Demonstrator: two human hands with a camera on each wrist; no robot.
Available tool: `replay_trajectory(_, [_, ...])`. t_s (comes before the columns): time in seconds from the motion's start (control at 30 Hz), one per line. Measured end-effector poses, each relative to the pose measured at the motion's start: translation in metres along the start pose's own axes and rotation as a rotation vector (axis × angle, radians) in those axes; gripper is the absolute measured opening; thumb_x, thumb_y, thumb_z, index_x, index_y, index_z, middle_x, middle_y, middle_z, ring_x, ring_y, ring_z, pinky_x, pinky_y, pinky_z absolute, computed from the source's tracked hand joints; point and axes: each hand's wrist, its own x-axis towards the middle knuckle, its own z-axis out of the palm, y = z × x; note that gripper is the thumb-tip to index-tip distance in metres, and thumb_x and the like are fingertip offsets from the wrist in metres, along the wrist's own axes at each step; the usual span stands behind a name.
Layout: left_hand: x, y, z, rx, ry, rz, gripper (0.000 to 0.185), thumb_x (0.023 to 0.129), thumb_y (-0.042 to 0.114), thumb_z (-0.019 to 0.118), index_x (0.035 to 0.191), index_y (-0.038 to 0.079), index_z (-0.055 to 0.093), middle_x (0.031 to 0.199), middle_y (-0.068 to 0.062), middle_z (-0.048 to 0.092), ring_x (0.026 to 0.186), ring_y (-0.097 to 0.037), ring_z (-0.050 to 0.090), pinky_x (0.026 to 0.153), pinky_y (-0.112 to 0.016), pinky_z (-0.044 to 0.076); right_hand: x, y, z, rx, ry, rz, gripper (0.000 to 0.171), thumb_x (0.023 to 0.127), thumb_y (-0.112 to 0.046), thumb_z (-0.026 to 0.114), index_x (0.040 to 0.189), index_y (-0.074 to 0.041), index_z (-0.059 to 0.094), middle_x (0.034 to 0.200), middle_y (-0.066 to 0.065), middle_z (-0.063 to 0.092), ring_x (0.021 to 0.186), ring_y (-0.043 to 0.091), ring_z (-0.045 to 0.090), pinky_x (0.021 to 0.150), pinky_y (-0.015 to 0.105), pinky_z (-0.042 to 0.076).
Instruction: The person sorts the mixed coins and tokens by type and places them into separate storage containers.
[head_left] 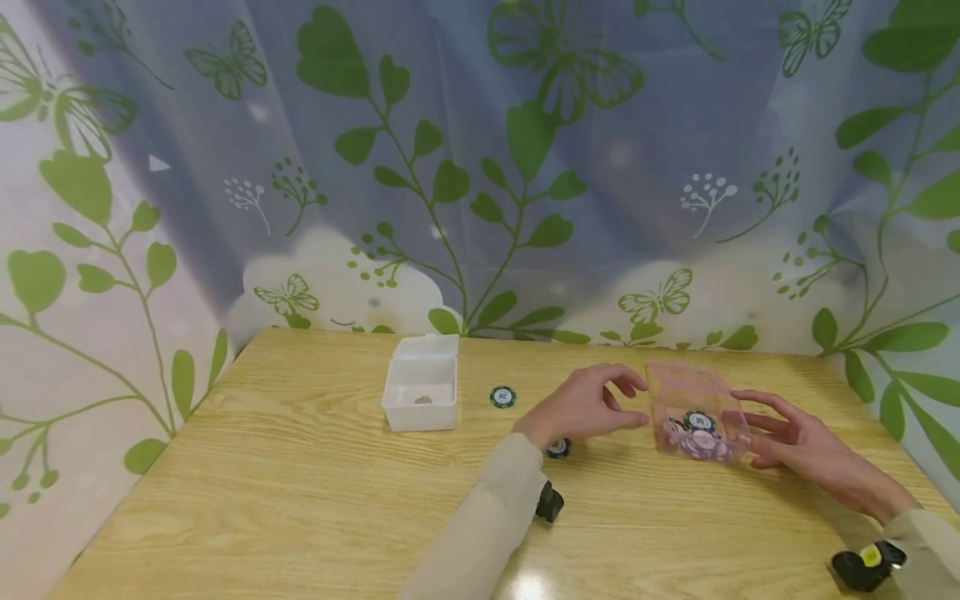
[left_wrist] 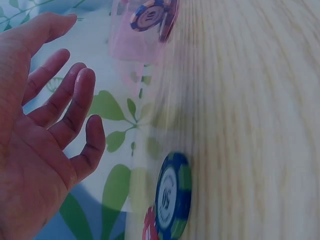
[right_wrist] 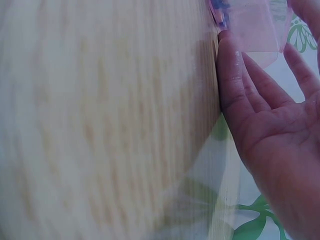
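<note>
A see-through pink box (head_left: 660, 408) stands on the right of the table with its lid up. Several poker chips (head_left: 702, 433) lie in it, seen through its front. My left hand (head_left: 581, 404) hovers just left of the box, fingers loosely bent and holding nothing. At the box's right side is my right hand (head_left: 806, 446), its fingers relaxed against or very near the wall; contact is unclear. Partly hidden under the left wrist lies a blue-green chip (head_left: 558, 448). The left wrist view shows a blue-green chip (left_wrist: 173, 195) with a red chip (left_wrist: 149, 225) beside it.
To the left, a white box (head_left: 422, 417) stands with its lid raised and a small pale piece (head_left: 423, 400) inside. Between the boxes lies a green-rimmed chip (head_left: 503, 396). A leaf-patterned curtain (head_left: 465, 208) hangs along the wooden table's (head_left: 285, 475) far edge.
</note>
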Motion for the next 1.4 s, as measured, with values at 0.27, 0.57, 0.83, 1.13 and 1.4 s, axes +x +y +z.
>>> replay_trajectory(0.27, [-0.007, -0.004, -0.010, 0.002, 0.000, -0.008, 0.038, 0.094, 0.038, 0.075, 0.128, 0.027, 0.064, 0.124, -0.005, 0.065, 0.084, -0.001, 0.062, 0.079, -0.019, 0.052, 0.000, -0.001, 0.002, -0.005, -0.015, -0.012, 0.058, 0.108, -0.009, 0.050, 0.160, -0.013, 0.025, 0.135, -0.033, 0.058, 0.115, -0.008, 0.063, 0.082, 0.032, 0.060])
replay_trajectory(0.57, [-0.015, -0.011, -0.016, 0.011, -0.006, -0.015, 0.039, 0.094, 0.038, 0.075, 0.129, 0.025, 0.064, 0.125, -0.006, 0.065, 0.085, -0.002, 0.063, 0.079, -0.020, 0.053, -0.002, 0.000, 0.003, -0.014, 0.004, 0.012, 0.057, 0.108, -0.012, 0.051, 0.160, -0.014, 0.026, 0.133, -0.036, 0.057, 0.113, -0.006, 0.065, 0.081, 0.033, 0.060])
replay_trajectory(0.83, [-0.022, -0.015, -0.021, 0.003, 0.000, -0.029, 0.040, 0.093, 0.039, 0.076, 0.129, 0.027, 0.063, 0.125, -0.006, 0.065, 0.086, -0.002, 0.064, 0.078, -0.021, 0.053, -0.001, 0.001, 0.001, -0.004, 0.005, 0.017, 0.057, 0.108, -0.011, 0.051, 0.159, -0.019, 0.028, 0.133, -0.036, 0.056, 0.113, -0.010, 0.062, 0.081, 0.031, 0.060])
replay_trajectory(1.13, [-0.030, -0.021, -0.030, 0.010, 0.010, -0.068, 0.041, 0.092, 0.041, 0.076, 0.129, 0.029, 0.063, 0.126, -0.006, 0.065, 0.089, -0.004, 0.064, 0.079, -0.023, 0.053, 0.000, 0.001, 0.001, -0.003, 0.001, -0.012, 0.056, 0.108, -0.008, 0.051, 0.158, -0.020, 0.030, 0.134, -0.035, 0.057, 0.112, -0.005, 0.065, 0.080, 0.032, 0.060])
replay_trajectory(1.4, [-0.037, -0.024, -0.037, 0.003, -0.031, -0.109, 0.049, 0.090, 0.037, 0.078, 0.134, 0.021, 0.063, 0.129, -0.006, 0.064, 0.096, -0.005, 0.062, 0.084, -0.022, 0.053, 0.001, -0.001, 0.003, -0.012, -0.007, -0.015, 0.057, 0.108, -0.009, 0.051, 0.159, -0.014, 0.027, 0.134, -0.034, 0.058, 0.114, -0.007, 0.064, 0.081, 0.032, 0.060])
